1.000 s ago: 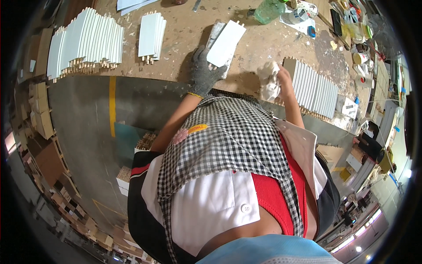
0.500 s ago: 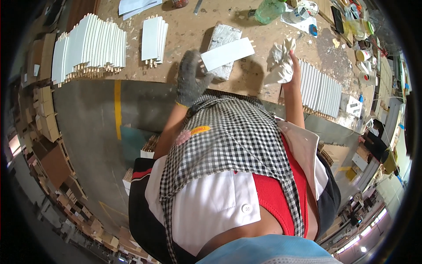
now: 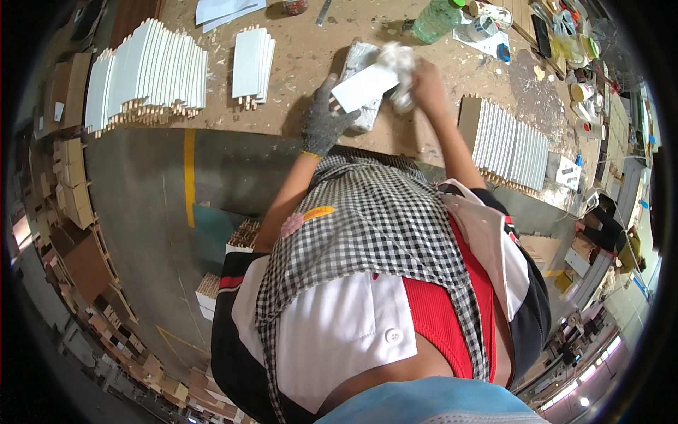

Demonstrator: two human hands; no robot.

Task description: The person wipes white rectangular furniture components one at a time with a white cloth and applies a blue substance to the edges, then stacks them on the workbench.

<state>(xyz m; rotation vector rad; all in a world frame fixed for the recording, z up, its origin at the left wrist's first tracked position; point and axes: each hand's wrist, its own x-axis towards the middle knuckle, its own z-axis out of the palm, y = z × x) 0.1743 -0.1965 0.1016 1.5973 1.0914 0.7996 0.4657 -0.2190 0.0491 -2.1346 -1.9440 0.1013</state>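
Head view, from above, with curved edges toward the rim. At centre, on a stained brown workbench [image 3: 296, 42]: a white panel [image 3: 365, 87] with wooden pegs, lying aslant across a pale, streaked block [image 3: 352, 62]. At the panel's left end: the left hand [image 3: 326, 120], in a dark grey glove with a yellow cuff edge, thumb and fingers spread about the pegs; not possible to tell whether clamped or merely resting there. At the panel's right end: a crumpled white cloth [image 3: 399, 71], held in the bare right hand [image 3: 428, 88], fingers closed on the cloth; outline blurred. To the left on the bench: a long row of pegged white panels [image 3: 152, 67], then a smaller group of white panels [image 3: 252, 65], well apart from the block. To the right: a row of greyish panels [image 3: 503, 145], near the right forearm. Beyond: a greenish clear bottle [image 3: 434, 22] and a small blue object [image 3: 503, 52] on papers. Below: a black-and-white checked apron [image 3: 353, 212] over a white garment.
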